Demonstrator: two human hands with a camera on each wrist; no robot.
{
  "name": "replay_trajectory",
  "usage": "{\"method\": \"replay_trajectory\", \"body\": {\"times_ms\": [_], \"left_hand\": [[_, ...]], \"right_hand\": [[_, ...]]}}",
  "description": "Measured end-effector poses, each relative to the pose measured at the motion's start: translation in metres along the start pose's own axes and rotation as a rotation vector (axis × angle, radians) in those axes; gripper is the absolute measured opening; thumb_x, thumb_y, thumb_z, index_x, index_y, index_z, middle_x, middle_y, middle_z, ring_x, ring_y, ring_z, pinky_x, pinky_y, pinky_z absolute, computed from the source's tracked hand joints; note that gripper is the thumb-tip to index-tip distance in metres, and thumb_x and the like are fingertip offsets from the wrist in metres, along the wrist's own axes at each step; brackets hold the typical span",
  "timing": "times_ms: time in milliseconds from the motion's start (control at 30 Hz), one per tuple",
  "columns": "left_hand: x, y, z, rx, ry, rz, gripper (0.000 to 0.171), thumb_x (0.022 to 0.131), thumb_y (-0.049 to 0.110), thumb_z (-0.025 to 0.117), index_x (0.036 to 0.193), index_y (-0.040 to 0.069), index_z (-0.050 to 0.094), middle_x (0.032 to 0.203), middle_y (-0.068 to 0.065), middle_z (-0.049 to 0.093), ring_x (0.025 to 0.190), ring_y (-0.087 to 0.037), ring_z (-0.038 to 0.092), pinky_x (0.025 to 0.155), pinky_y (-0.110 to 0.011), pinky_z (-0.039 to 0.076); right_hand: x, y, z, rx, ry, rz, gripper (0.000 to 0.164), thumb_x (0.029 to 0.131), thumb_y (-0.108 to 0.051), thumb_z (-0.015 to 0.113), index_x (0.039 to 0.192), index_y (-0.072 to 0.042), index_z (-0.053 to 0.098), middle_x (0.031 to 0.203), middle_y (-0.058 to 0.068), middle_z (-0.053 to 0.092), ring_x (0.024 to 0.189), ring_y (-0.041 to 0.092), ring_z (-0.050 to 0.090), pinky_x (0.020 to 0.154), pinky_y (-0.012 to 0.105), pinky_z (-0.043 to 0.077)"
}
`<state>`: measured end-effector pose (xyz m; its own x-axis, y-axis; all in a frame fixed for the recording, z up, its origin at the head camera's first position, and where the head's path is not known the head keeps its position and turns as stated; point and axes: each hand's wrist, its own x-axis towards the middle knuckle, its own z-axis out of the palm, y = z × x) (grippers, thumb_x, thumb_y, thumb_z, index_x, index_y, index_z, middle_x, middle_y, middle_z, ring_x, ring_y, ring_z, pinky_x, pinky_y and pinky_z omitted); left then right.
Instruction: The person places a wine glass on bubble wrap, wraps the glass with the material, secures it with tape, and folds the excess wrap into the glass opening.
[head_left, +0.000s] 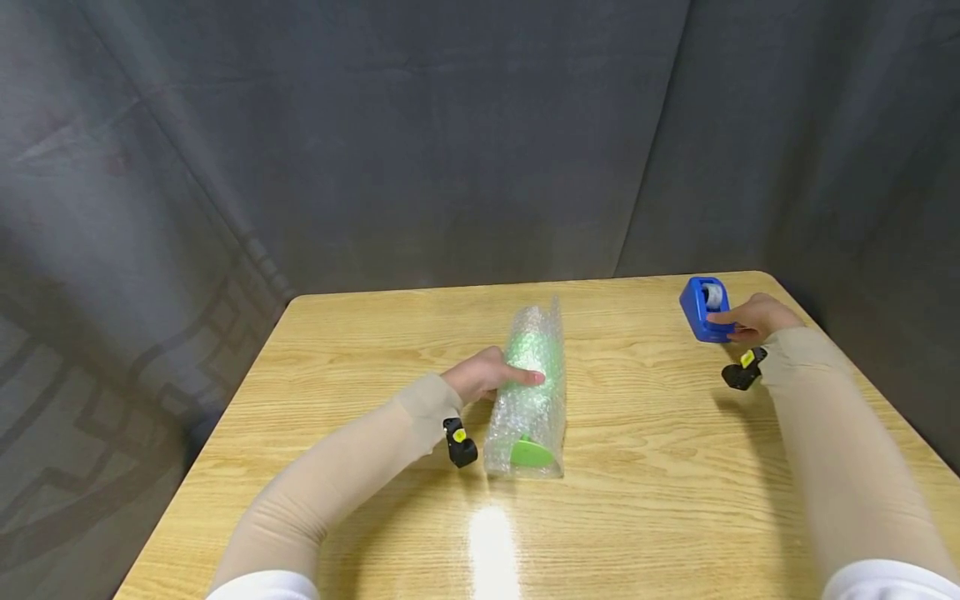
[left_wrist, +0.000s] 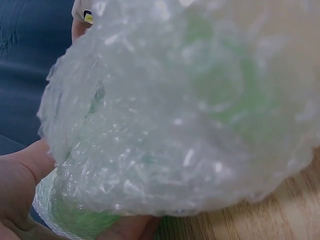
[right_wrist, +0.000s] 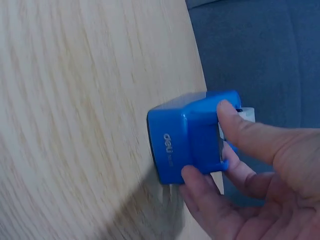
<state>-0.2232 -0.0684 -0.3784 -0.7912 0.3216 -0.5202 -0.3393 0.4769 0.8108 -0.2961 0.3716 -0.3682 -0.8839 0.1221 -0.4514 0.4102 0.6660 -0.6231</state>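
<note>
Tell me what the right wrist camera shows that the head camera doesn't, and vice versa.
Only the right wrist view shows the readable "deli" lettering on the blue tape dispenser. Only the head view shows the left hand holding a bubble-wrapped green object. Both show that dispenser, the right hand gripping it, the wooden table and dark fabric.

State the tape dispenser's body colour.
Blue; the dispenser shows best in the right wrist view.

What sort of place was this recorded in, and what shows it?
Probably a curtained-off recording booth rather than a home or shop: dark grey drapes hang behind a plain wooden table, and a small black camera sits at each wrist.
</note>
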Motion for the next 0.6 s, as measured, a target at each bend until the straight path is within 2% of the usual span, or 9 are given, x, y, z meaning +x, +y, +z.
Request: {"method": "replay_trajectory", "body": {"times_ms": [133, 267, 333, 433, 533, 567, 600], "left_hand": [[-0.001, 0.0, 0.0, 0.003, -0.001, -0.005, 0.113, 0.074, 0.038, 0.083, 0.153, 0.001, 0.01, 0.159, -0.017, 0.014, 0.143, -0.039, 0.024, 0.115, -0.051, 0.029], [-0.002, 0.001, -0.001, 0.005, 0.0, -0.011, 0.114, 0.074, 0.037, 0.083, 0.153, 0.002, 0.008, 0.16, -0.017, 0.012, 0.144, -0.039, 0.023, 0.115, -0.051, 0.029], [-0.002, 0.001, -0.001, 0.004, 0.003, -0.012, 0.113, 0.075, 0.037, 0.083, 0.153, 0.001, 0.009, 0.159, -0.018, 0.013, 0.143, -0.039, 0.024, 0.115, -0.051, 0.03], [-0.002, 0.001, -0.002, -0.011, 0.001, -0.007, 0.109, 0.076, 0.033, 0.083, 0.151, -0.002, 0.013, 0.156, -0.019, 0.021, 0.139, -0.037, 0.033, 0.112, -0.05, 0.035], [-0.001, 0.002, -0.003, -0.026, -0.002, 0.001, 0.1, 0.077, 0.031, 0.083, 0.148, -0.004, 0.021, 0.148, -0.019, 0.033, 0.13, -0.034, 0.043, 0.108, -0.048, 0.04], [0.0, 0.001, -0.003, -0.029, -0.005, 0.004, 0.097, 0.077, 0.03, 0.082, 0.146, -0.005, 0.023, 0.145, -0.019, 0.037, 0.127, -0.033, 0.046, 0.107, -0.048, 0.042], [0.0, 0.001, -0.003, -0.031, -0.006, 0.008, 0.094, 0.078, 0.03, 0.082, 0.145, -0.005, 0.026, 0.143, -0.018, 0.04, 0.125, -0.032, 0.048, 0.106, -0.047, 0.043]], "right_hand": [[-0.005, -0.006, 0.004, 0.002, 0.047, 0.033, 0.084, 0.09, -0.031, 0.068, 0.13, 0.027, 0.024, 0.105, 0.033, 0.051, 0.068, 0.018, 0.063, 0.072, 0.034, 0.06], [-0.013, -0.019, 0.011, -0.076, 0.074, 0.052, 0.075, 0.094, -0.026, 0.062, 0.133, 0.026, 0.024, 0.12, 0.04, 0.043, 0.075, 0.027, 0.064, 0.07, 0.035, 0.06], [-0.016, -0.026, 0.016, -0.119, 0.093, 0.059, 0.07, 0.095, -0.022, 0.06, 0.133, 0.025, 0.026, 0.122, 0.041, 0.041, 0.081, 0.033, 0.063, 0.069, 0.036, 0.06], [-0.02, -0.037, 0.024, -0.24, 0.145, 0.064, 0.062, 0.096, -0.02, 0.058, 0.13, 0.024, 0.032, 0.116, 0.037, 0.045, 0.085, 0.036, 0.06, 0.068, 0.035, 0.059], [-0.021, -0.047, 0.033, -0.387, 0.222, 0.103, 0.057, 0.095, -0.02, 0.056, 0.126, 0.024, 0.037, 0.105, 0.033, 0.044, 0.088, 0.037, 0.051, 0.07, 0.033, 0.052], [-0.021, -0.051, 0.037, -0.414, 0.245, 0.126, 0.056, 0.095, -0.02, 0.054, 0.125, 0.024, 0.037, 0.104, 0.033, 0.044, 0.089, 0.037, 0.048, 0.07, 0.034, 0.049], [-0.021, -0.053, 0.04, -0.385, 0.266, 0.158, 0.057, 0.095, -0.02, 0.051, 0.126, 0.025, 0.035, 0.105, 0.033, 0.042, 0.091, 0.037, 0.045, 0.07, 0.034, 0.048]]}}
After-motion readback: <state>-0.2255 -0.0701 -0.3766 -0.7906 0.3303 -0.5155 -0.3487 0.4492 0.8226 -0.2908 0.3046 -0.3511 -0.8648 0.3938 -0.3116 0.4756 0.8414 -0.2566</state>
